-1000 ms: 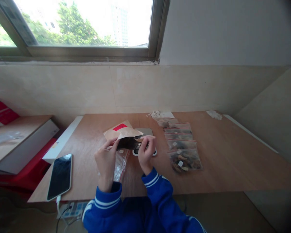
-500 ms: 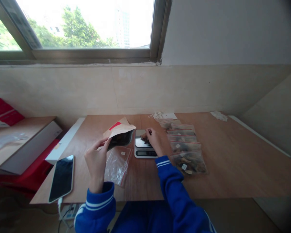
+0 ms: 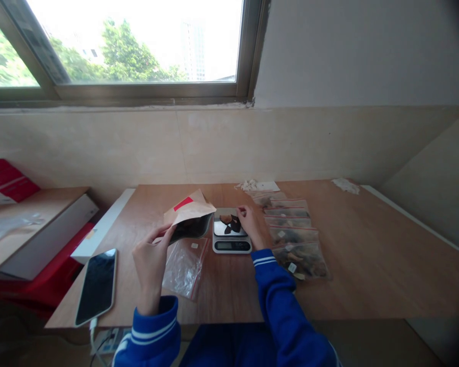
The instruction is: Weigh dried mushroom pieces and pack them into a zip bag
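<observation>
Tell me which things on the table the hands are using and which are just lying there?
In use: brown paper bag in the left hand; scale with dark pieces under the right hand; empty clear bag; filled bags.

Lying about: phone; white scraps; red package.

A matt brown paper pouch (image 3: 189, 213) with a red label is gripped by the left hand (image 3: 150, 260), while a small scale (image 3: 231, 237) with a glossy, mirror-like metal platform (its body looks like white plastic) is touched by the right hand (image 3: 252, 224). The table (image 3: 367, 255) is finished in smooth, faintly sheened wood. Clear, crinkled plastic bags (image 3: 290, 229) and a glossy black-screened phone (image 3: 96, 285) are seen on it.
</observation>
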Motion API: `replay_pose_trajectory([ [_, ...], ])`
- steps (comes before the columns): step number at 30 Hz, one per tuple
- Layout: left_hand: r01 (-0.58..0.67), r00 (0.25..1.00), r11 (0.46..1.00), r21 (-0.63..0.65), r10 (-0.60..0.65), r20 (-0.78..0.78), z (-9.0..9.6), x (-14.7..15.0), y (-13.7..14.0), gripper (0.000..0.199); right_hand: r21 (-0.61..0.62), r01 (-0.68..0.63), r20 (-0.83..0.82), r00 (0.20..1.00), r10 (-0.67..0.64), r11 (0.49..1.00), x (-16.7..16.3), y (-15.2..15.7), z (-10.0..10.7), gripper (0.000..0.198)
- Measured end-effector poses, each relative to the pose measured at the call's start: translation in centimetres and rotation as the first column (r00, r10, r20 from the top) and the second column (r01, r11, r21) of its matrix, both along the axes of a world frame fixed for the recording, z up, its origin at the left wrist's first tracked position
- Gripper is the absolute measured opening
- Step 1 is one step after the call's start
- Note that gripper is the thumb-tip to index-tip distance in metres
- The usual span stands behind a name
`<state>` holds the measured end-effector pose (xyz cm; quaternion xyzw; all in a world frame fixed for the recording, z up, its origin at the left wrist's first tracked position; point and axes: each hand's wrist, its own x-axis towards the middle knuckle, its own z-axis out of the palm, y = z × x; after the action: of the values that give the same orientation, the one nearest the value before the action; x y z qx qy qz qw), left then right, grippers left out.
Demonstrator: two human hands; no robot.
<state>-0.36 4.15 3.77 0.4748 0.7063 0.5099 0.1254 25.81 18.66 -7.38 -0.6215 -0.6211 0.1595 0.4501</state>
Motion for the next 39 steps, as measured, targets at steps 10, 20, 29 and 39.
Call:
replay_pose_trajectory([
  [10, -0.012, 1.000, 1.000, -0.020, 0.012, -0.015, -0.1, -0.2, -0.5, 0.034, 0.117, -0.153, 0.372, 0.923, 0.099, 0.981, -1.6, -7.2, -0.4, 0.019],
  [20, -0.011, 1.000, 0.999, 0.032, 0.012, -0.018, 0.3, 0.1, -0.7, 0.039, 0.076, -0.079, 0.550, 0.835, 0.024, 0.994, -2.5, -7.1, -0.5, 0.016],
  [29, -0.027, 1.000, 0.998, 0.050, 0.026, 0.004, 0.1, 0.0, -1.2, 0.037, 0.091, -0.087, 0.526, 0.850, 0.027, 0.992, -2.5, -7.6, -0.5, 0.018],
  [39, -0.001, 1.000, 0.999, 0.042, 0.002, -0.011, -0.3, -0.2, -1.3, 0.036, 0.025, -0.065, 0.497, 0.866, 0.044, 0.998, -1.2, -6.2, 0.5, 0.033],
])
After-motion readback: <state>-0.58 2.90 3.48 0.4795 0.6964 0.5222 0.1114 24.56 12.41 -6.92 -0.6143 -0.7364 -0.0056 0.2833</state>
